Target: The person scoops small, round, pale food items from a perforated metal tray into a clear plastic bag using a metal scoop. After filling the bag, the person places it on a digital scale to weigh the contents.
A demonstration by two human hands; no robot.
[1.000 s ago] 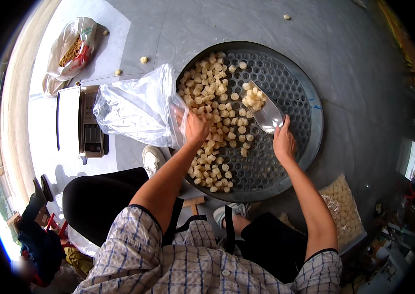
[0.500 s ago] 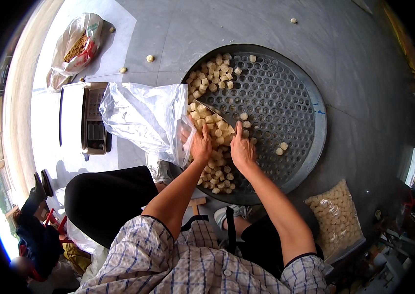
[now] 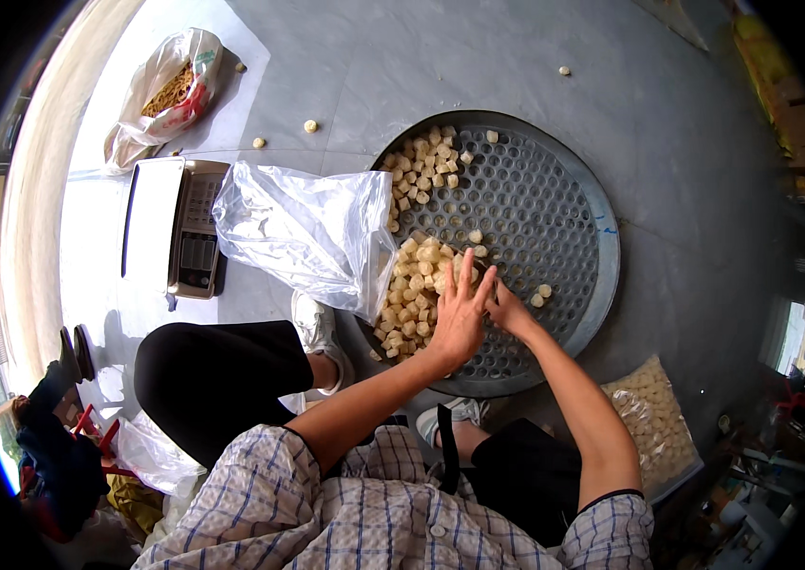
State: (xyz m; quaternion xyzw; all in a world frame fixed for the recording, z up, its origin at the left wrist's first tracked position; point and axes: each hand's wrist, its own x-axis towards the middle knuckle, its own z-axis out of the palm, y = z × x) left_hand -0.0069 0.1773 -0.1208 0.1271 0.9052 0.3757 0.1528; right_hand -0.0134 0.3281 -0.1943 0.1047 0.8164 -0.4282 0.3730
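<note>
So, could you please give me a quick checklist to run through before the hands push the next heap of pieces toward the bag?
1. Clear plastic bag mouth lies at the tray edge beside the pieces: ok.
2. Whether the bag mouth is open enough: cannot tell.
3. Left hand rests spread on the pale pieces near the bag: ok.
4. Right hand sits just beside the left, on the round perforated tray: ok.
5. All pieces gathered: not ok; a second cluster sits at the far rim and a few loose ones lie on the floor.
</note>
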